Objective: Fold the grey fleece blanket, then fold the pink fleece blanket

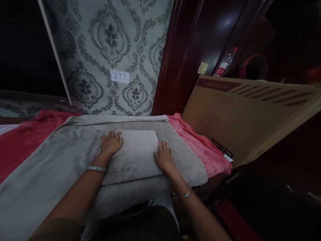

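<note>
A grey plush blanket (185, 154) is spread over the surface in front of me. On its middle lies a lighter grey folded piece of plush cloth (137, 147); whether it is part of the same blanket I cannot tell. My left hand (111, 143) rests flat on the folded piece's left side, fingers apart and pointing away from me. At its right edge, my right hand (164, 155) lies with fingers stretched out, touching the cloth. Neither hand grips anything. The blanket's far edge is turned over in a narrow strip near the wall.
A pink-red cloth (193, 144) shows from under the grey blanket on both sides. On the right leans a large cardboard box (225, 113), with a plastic bottle (224, 65) behind it. A dark screen (27, 50) stands left; the patterned wall (110, 40) is straight ahead.
</note>
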`<state>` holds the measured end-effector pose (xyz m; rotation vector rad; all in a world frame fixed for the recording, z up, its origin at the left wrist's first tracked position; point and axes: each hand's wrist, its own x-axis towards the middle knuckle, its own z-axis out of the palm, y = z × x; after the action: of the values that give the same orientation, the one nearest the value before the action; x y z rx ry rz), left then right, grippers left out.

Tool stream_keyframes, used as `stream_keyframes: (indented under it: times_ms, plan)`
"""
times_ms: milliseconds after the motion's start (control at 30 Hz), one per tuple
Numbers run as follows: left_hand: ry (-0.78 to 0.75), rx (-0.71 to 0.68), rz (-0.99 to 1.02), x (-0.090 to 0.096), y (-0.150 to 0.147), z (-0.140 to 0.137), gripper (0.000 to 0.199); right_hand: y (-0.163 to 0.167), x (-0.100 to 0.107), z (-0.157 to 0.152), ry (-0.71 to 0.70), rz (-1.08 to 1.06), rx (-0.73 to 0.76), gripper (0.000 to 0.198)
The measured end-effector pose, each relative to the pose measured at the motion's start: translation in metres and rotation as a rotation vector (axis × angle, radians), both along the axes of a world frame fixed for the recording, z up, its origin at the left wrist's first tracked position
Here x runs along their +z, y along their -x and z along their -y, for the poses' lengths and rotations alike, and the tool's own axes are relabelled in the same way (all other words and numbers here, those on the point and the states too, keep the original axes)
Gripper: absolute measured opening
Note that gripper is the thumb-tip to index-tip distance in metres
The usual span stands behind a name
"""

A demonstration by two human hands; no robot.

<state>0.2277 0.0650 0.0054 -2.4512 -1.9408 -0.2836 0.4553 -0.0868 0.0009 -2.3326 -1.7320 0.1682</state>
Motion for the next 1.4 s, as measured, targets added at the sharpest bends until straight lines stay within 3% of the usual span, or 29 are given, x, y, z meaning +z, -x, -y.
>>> stream_keyframes:
  times_ms: [100,200,300,400,600,667,833,1067,1300,1400]
  plan:
    - [-0.004,0.003,0.006,-0.001,0.000,0.001,0.063,0.023,0.027,-0.028,-0.094,0.011,0.131,0.065]
    - [-0.009,-0.024,0.000,-0.001,0.001,0.002,0.061,0.053,0.042,-0.069,-0.081,-0.017,0.326,0.063]
    - [-0.003,-0.054,-0.009,-0.002,0.003,0.003,0.060,0.074,0.034,-0.106,-0.021,-0.009,0.433,0.059]
    - [0.000,-0.064,-0.018,-0.006,0.002,0.002,0.060,0.078,0.012,-0.127,-0.002,0.011,0.457,0.057]
    - [0.047,-0.097,-0.033,-0.012,0.010,-0.008,0.060,0.072,-0.014,-0.132,-0.041,0.038,0.419,0.056]
    - [0.054,-0.096,-0.041,-0.011,0.017,-0.011,0.063,0.073,-0.015,-0.132,-0.043,0.046,0.418,0.055]
    - [-0.039,0.089,-0.017,-0.012,0.031,-0.016,0.072,0.073,-0.014,-0.132,-0.050,0.025,0.429,0.056]
    - [-0.027,0.028,0.198,-0.017,0.044,-0.023,0.058,0.082,-0.001,-0.135,-0.001,0.000,0.410,0.057]
    - [-0.119,-0.067,0.190,-0.024,0.045,-0.024,0.061,0.128,0.008,-0.154,-0.036,-0.032,0.729,0.056]
    - [-0.060,-0.075,0.138,-0.024,0.041,-0.022,0.059,0.115,0.001,-0.159,-0.016,-0.014,0.701,0.057]
